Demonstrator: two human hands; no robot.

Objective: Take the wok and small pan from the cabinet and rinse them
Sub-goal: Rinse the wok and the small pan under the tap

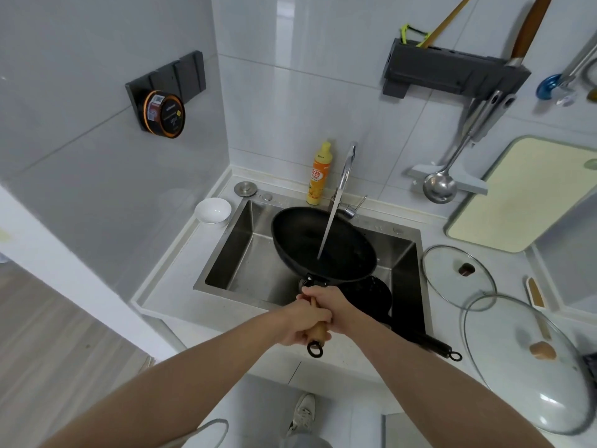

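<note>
**Counter and sink**

A pale counter (168, 295) holds a steel sink (245, 270). On it lie a white bowl (212, 211), a yellow bottle (318, 174), a sink plug (245, 188), two glass lids (458, 276) (529, 360) and a cutting board (517, 195).

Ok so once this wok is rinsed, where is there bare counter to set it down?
Bare counter lies left of the steel sink, in front of the small white bowl. The right side is crowded: two glass lids and the pale cutting board. Both hands grip the black wok's handle.
</note>
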